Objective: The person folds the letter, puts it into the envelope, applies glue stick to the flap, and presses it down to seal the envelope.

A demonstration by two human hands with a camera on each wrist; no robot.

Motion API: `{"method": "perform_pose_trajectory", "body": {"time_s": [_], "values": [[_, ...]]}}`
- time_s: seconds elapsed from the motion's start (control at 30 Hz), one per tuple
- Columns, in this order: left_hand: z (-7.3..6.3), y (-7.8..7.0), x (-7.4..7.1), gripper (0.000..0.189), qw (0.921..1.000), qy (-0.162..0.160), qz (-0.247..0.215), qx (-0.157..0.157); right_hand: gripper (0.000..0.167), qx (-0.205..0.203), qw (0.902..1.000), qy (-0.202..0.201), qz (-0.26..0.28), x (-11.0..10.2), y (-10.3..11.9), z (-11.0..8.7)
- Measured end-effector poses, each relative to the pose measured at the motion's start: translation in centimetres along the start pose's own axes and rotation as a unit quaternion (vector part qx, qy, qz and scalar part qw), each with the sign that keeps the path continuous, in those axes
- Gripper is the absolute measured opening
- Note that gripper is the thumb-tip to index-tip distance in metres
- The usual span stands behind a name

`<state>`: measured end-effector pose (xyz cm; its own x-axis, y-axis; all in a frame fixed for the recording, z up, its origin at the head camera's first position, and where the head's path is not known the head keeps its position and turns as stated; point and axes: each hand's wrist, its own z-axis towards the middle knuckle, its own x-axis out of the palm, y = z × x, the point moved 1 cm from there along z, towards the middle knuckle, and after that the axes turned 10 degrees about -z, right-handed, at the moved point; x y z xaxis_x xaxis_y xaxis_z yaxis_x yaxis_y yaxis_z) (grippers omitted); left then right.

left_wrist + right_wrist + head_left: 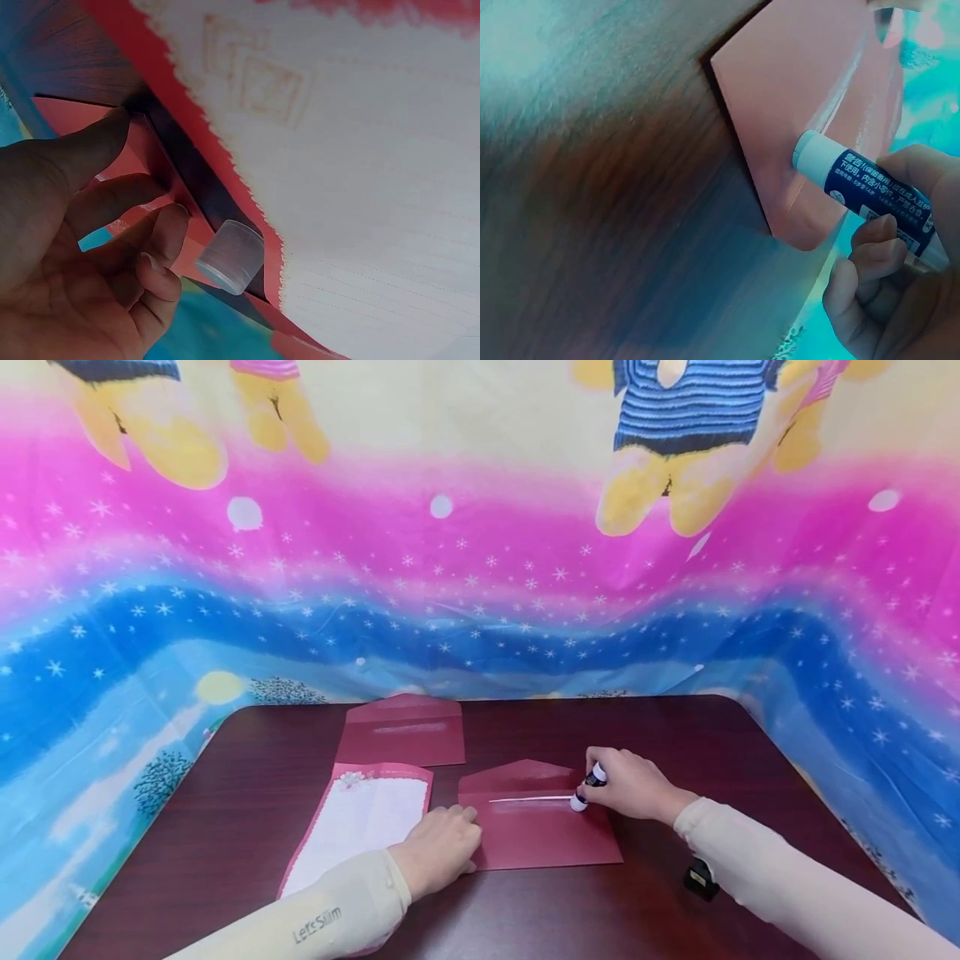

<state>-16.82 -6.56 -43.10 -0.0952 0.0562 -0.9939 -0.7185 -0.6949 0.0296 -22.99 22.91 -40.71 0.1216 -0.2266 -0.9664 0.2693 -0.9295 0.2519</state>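
Observation:
My right hand (pixel 630 783) grips a glue stick (pixel 877 191) with a dark blue label. Its white end touches a dark red envelope (pixel 540 845) beside a white streak of glue (pixel 525 798). The envelope's flap points away from me, unfolded. My left hand (pixel 441 847) rests at the envelope's left edge, fingers loosely bent, fingertips touching it. Near those fingertips in the left wrist view is a clear cap (pixel 231 257), hidden in the head view. Left of the envelope lies a white letter sheet (pixel 371 818) with a red border, partly covered by my left forearm.
A second red envelope (pixel 401 745), its flap unfolded and a pale streak across it, lies at the back of the dark wooden table (pixel 225 810). A black wrist device (pixel 701 879) sits under my right sleeve. A printed cloth (pixel 480 568) hangs behind the table.

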Motion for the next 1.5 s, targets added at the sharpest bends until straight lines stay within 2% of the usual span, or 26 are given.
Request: {"method": "perform_pose_trajectory", "body": {"time_s": [0.2, 0.33, 0.53, 0.7, 0.93, 1.03, 1.13, 1.23, 1.3, 1.4, 1.5], "values": [[0.0, 0.0, -0.1, 0.023, 1.0000, -0.004, -0.009, -0.002, 0.021, 0.014, 0.9970, 0.006, 0.075, 0.0, -1.2, 0.0], [0.0, 0.0, -0.2, 0.023, 0.9999, -0.004, -0.015, -0.007, 0.019, 0.021, 0.9915, -0.002, 0.129, 0.0, -1.9, -0.1], [0.0, 0.0, -0.3, 0.026, 0.9996, 0.006, -0.022, -0.016, 0.023, 0.037, 0.9831, -0.017, 0.179, -0.2, -2.0, -0.6], [0.0, 0.1, -0.3, 0.027, 0.9990, 0.008, -0.035, -0.027, 0.032, 0.077, 0.9652, -0.011, 0.250, -0.3, -1.4, -1.0], [0.0, 0.4, -0.3, 0.025, 0.9940, -0.007, -0.095, -0.053, 0.042, 0.122, 0.9351, -0.015, 0.332, -0.4, -0.9, -1.7], [0.1, 0.6, -0.4, 0.022, 0.9909, -0.016, -0.119, -0.061, 0.043, 0.129, 0.9263, -0.019, 0.354, -0.4, -0.6, -2.0], [0.2, 0.9, -0.7, 0.021, 0.9879, -0.019, -0.141, -0.063, 0.043, 0.131, 0.9221, -0.021, 0.364, -0.5, -0.1, -2.3], [0.3, 0.9, -1.3, 0.019, 0.9823, -0.018, -0.173, -0.070, 0.042, 0.134, 0.9183, -0.019, 0.372, -0.4, 0.4, -2.7], [0.4, 0.8, -1.7, 0.021, 0.9754, -0.018, -0.204, -0.081, 0.040, 0.136, 0.9130, -0.014, 0.385, -0.4, 0.8, -2.9], [0.5, 0.6, -2.3, 0.027, 0.9607, -0.019, -0.256, -0.105, 0.037, 0.136, 0.9026, -0.008, 0.408, -0.4, 1.3, -3.4], [0.6, 0.3, -2.6, 0.034, 0.9408, -0.018, -0.312, -0.132, 0.038, 0.128, 0.8937, -0.007, 0.430, -0.4, 1.8, -3.9]]}}
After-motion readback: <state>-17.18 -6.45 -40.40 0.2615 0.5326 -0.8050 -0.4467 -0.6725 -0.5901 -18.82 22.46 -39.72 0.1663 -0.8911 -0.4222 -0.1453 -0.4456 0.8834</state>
